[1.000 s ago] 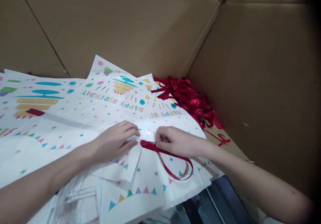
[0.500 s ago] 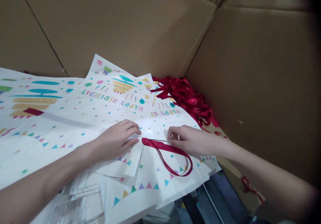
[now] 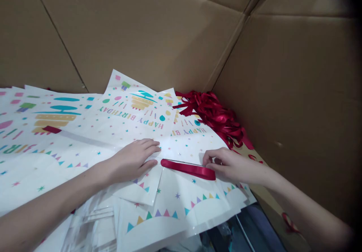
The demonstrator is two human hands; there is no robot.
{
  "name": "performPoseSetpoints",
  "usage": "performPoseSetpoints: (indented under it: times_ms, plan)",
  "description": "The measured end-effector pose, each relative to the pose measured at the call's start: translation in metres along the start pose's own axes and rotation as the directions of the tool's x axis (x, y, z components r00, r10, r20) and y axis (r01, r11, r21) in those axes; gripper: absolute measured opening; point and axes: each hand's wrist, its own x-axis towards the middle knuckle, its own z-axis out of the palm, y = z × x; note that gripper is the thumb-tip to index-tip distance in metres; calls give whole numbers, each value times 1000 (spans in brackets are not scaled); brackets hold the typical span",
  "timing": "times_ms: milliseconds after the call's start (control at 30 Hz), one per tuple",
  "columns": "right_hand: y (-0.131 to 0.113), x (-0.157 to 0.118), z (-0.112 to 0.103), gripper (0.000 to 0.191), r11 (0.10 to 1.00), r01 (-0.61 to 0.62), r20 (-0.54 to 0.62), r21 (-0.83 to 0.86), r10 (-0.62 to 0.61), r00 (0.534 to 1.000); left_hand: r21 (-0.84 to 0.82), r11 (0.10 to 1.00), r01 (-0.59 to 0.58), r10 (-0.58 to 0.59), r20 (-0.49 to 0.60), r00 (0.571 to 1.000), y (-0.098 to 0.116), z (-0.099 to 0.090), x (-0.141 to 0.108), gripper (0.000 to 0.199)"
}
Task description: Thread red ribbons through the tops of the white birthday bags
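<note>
A stack of white plastic gift bags (image 3: pixel 124 120) printed with "HAPPY BIRTHDAY", cakes and coloured bunting lies fanned out in front of me. My left hand (image 3: pixel 132 159) grips a folded flap of the top bag (image 3: pixel 141 186) between thumb and fingers. A flat strip of dark red satin ribbon (image 3: pixel 188 169) runs across the bag from there to my right hand (image 3: pixel 226 165). That hand pinches the ribbon's far end. The ribbon's loop no longer shows.
A tangled heap of red ribbons (image 3: pixel 212 112) lies beyond the bags against the brown cardboard carton walls (image 3: pixel 141 37). A loose red ribbon piece (image 3: pixel 289 222) sits on cardboard under my right forearm. A dark floor (image 3: pixel 254 233) shows below the stack.
My right hand has moved right, drawing the ribbon straight so its hanging loop has gone. My left hand stays on the flap, and the view has tilted slightly.
</note>
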Motion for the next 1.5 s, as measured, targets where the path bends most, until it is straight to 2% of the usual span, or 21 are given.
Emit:
performPoseSetpoints:
  times_ms: [133,267,333,467,600,800,900,1033,1133,1267,1400,1500]
  plan:
    - [-5,7,4,18,990,138,-28,1,-138,990,-8,1000,4,-4,-15,1000,0,2,3,46]
    - [-1,-1,-2,15,996,86,73,-24,-84,994,-13,1000,9,-9,-2,1000,3,0,2,46]
    - [1,-5,-5,15,997,71,63,-13,-70,996,-13,1000,9,-9,2,1000,4,0,2,46]
    - [-7,8,0,19,983,183,8,-9,-183,983,-29,999,17,-17,5,1000,9,-1,4,43]
    - [-14,24,0,28,968,237,-5,-81,-239,971,-44,999,-2,2,4,1000,12,-2,6,44]
    - [-13,20,-5,33,901,413,105,-130,-402,910,-38,999,12,-12,9,1000,10,2,4,44]
    - [-12,18,2,27,866,471,77,-168,-464,882,-35,999,6,-6,7,1000,9,2,5,45]
    - [-9,19,12,24,851,496,-23,-175,-507,862,-23,1000,0,1,12,1000,10,1,7,44]
    - [-8,19,16,20,875,473,-104,-105,-483,870,-16,1000,-13,13,5,1000,11,-1,9,42]
    - [-9,18,19,16,932,357,-169,70,-342,925,-27,1000,-15,15,0,1000,13,-6,11,41]
    - [-5,25,21,10,908,245,-100,339,-224,969,-55,998,-16,17,15,1000,23,-16,15,34]
    - [-1,33,20,8,869,199,-64,453,-191,979,-118,991,-60,63,21,998,37,-19,19,31]
